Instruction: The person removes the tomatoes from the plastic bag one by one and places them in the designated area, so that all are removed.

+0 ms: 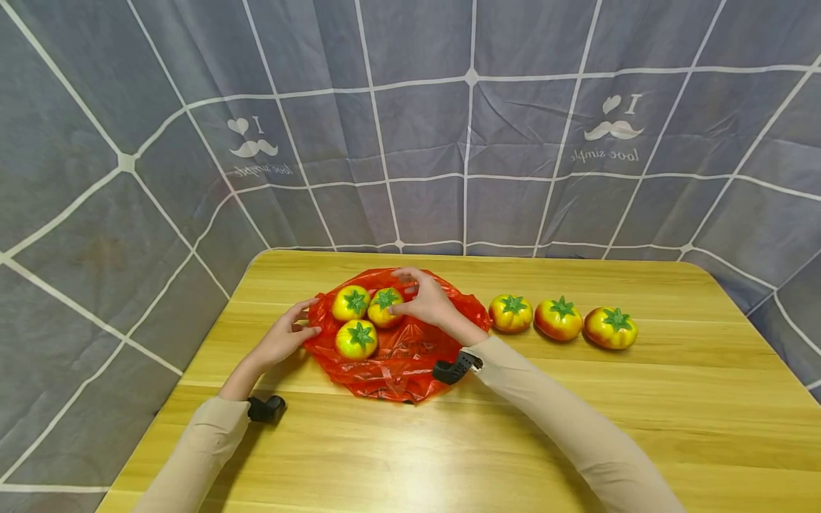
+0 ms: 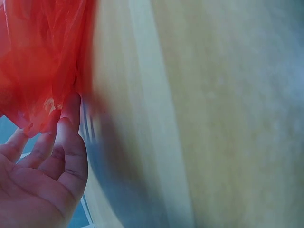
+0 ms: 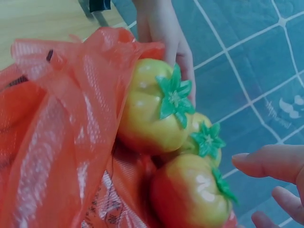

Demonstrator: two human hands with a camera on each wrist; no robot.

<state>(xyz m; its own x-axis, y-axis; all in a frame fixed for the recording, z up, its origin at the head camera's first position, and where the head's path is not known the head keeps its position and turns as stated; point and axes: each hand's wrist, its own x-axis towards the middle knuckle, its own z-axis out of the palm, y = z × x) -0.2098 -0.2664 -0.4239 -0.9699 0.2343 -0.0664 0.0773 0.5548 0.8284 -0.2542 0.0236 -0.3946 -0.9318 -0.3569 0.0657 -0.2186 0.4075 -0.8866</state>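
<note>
Three yellow-and-red tomatoes (image 1: 356, 338) with green leafy tops lie in a spread red plastic bag (image 1: 398, 377) on the table. My left hand (image 1: 285, 338) is at the bag's left edge, thumb and fingers apart, and its fingertips touch the thin film in the left wrist view. Over the bag, my right hand (image 1: 426, 299) reaches in from the right, beside the rightmost of the bagged tomatoes. In the right wrist view, the right fingers (image 3: 270, 161) are spread, with a gap between them and the nearest tomato (image 3: 190, 192); they hold nothing.
Three more tomatoes stand in a row right of the bag: a near one (image 1: 510, 313), a middle one (image 1: 558, 318) and a far-right one (image 1: 611, 328). The wooden table (image 1: 398, 463) ends at a grey gridded curtain (image 1: 423, 135) behind and beside it.
</note>
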